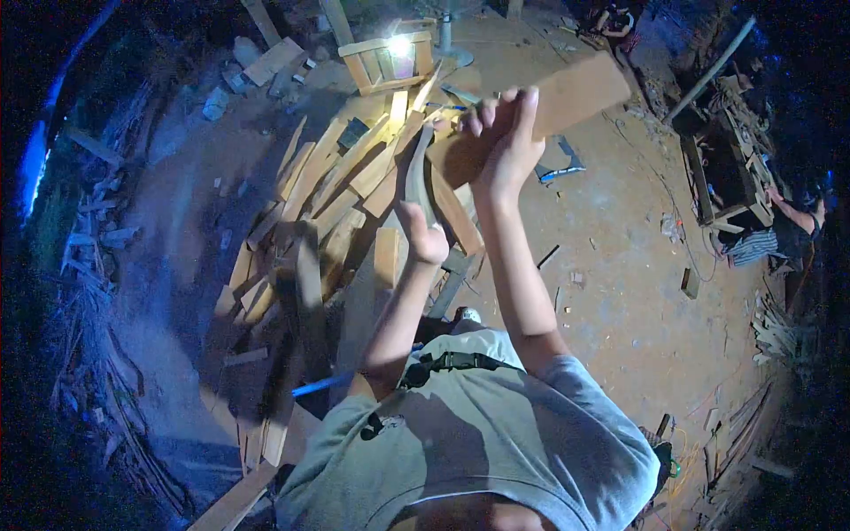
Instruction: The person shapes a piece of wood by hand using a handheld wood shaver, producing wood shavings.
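My right hand (509, 159) is raised in front of me, closed round a flat wooden board (584, 96). The board slants up to the right past the fingers, and its lower part runs down to the left behind the hand. Lower and to the left, my left hand (424, 239) is closed at the bottom end of a curved strip of wood (416, 173); most of its fingers are hidden. Beneath both hands lies a pile of wooden pieces (341, 181). Another wooden piece (456, 212) slopes down between my forearms.
A bright lamp (400, 46) shines at a slatted wooden crate (376, 66) beyond the pile. At right, a person (801, 217) is beside a wooden frame (726, 173). Another person (614, 22) is at the far back. Scrap wood (770, 332) lies along the right edge.
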`<state>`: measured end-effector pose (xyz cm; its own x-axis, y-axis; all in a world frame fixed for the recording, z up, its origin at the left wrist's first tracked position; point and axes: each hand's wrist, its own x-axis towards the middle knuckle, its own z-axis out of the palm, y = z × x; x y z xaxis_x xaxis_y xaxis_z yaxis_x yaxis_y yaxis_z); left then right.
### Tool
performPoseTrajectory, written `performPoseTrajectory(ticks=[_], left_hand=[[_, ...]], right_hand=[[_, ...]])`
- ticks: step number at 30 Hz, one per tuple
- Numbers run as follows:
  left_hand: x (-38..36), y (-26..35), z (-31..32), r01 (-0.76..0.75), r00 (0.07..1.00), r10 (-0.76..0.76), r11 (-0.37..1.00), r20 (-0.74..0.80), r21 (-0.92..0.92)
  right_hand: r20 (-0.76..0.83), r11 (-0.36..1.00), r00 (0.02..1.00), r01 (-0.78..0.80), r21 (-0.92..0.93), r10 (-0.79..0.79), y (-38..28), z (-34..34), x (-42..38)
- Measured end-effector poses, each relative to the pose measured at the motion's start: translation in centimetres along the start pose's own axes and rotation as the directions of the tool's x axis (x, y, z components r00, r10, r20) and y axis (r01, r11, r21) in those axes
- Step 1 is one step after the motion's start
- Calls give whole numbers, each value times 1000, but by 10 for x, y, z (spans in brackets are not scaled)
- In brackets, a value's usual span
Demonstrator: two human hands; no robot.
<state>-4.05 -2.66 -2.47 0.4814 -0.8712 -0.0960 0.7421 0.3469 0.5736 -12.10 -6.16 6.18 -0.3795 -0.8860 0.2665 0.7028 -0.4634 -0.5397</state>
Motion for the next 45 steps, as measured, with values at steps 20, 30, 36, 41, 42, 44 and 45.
performPoseTrajectory(ticks=[20, 30, 36, 41, 42, 44, 45], left_hand=[[-16, 5, 37, -441, 691, 231, 886, 685, 146], [-15, 2, 25, -249, 698, 62, 955, 714, 160], [-26, 5, 42, -506, 690, 197, 819, 696, 270], [-9, 0, 28, -219, 745, 32, 955, 666, 199], [-14, 0, 31, -309, 708, 52, 920, 704, 242], [-19, 0, 44, -454, 727, 198, 857, 657, 244], [-9, -4, 40, -506, 702, 221, 824, 677, 254]], right_hand=[[81, 986, 993, -74, -153, 87, -1, -2, -23], [96, 981, 977, -194, 25, 191, -15, -1, -29], [-151, 992, 988, 54, 112, -37, -16, 6, -5], [13, 991, 991, -137, 9, 137, -2, -3, -17], [-12, 987, 989, -147, 71, 148, 4, -9, -11], [-54, 992, 997, -49, 113, 55, -1, -4, 7], [-129, 993, 992, 1, 119, 14, 0, -2, 11]])
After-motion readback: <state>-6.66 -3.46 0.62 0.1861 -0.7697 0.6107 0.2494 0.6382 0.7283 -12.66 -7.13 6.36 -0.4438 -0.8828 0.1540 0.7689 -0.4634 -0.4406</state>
